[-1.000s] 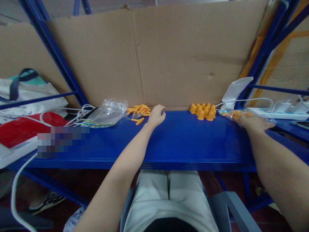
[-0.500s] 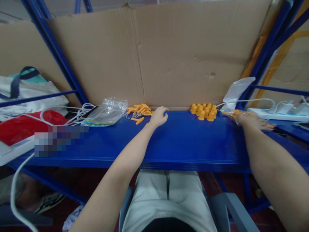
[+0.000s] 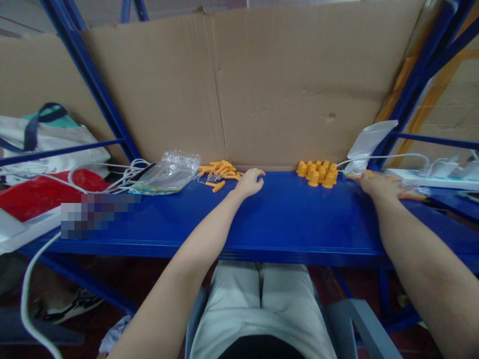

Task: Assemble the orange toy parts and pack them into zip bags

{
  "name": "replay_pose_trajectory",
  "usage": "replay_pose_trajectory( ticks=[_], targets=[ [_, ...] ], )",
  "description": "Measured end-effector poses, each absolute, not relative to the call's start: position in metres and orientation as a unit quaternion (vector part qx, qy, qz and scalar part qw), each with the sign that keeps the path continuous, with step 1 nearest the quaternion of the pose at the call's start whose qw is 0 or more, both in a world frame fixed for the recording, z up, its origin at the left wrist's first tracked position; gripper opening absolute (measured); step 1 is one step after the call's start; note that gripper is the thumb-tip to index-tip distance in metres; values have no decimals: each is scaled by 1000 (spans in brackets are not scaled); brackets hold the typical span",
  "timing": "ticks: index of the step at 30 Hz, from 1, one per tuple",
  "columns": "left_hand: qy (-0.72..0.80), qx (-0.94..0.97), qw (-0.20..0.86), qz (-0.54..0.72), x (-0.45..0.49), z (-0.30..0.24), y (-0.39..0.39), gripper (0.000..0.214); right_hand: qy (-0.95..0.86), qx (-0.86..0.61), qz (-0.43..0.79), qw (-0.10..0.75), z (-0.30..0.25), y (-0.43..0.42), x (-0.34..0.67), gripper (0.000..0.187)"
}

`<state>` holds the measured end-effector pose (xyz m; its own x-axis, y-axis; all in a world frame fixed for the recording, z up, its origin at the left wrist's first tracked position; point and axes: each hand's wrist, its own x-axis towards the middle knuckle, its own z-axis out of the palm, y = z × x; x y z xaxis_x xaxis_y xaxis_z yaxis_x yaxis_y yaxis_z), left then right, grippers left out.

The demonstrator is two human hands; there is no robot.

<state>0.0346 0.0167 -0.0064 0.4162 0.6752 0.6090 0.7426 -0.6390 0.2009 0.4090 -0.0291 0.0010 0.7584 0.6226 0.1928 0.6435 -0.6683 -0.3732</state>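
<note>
My left hand (image 3: 250,182) rests on the blue shelf (image 3: 292,219) near the cardboard back wall, with its fingers curled under. Whether anything is inside them is hidden. Just to its left lies a small pile of orange stick-shaped parts (image 3: 221,171) with a bit of metal chain. A cluster of orange cone-shaped caps (image 3: 317,173) stands upright between my two hands. My right hand (image 3: 379,185) lies flat at the far right on a clear bag of orange pieces (image 3: 361,175), fingers stretched out to the right.
A crumpled clear plastic bag (image 3: 168,172) lies left of the sticks, on white cables (image 3: 129,172). A red and white bag (image 3: 33,192) is at far left. A white pouch (image 3: 368,139) and a power strip (image 3: 434,174) sit at right. A cardboard sheet (image 3: 262,85) forms the back wall.
My right hand has drawn slightly left along the bag. My left hand has stayed by the stick pile with its fingers curled. The view has shifted a little.
</note>
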Motion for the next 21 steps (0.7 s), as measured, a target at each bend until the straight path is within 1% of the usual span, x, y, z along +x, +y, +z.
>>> replay_pose_trajectory(
  ticks=[3, 12, 15, 18, 21],
  targets=[
    [-423, -843, 50, -329, 35, -6, 17, 27, -360, -910, -4, 205, 1, -28, 403, 71],
    [-449, -844, 47, -290, 38, -3, 9, 29, -362, -913, -5, 187, -1, -26, 409, 74],
    [-533, -800, 57, -270, 37, 2, 3, 31, -376, -904, -30, 200, 5, -32, 403, 67],
    [-649, -717, 76, -242, 28, 8, -3, 36, -425, -870, -85, 235, 12, -37, 398, 57],
    [-724, -653, 86, -207, 11, 13, -2, 46, -481, -819, -148, 276, 16, -35, 397, 53]
  ],
)
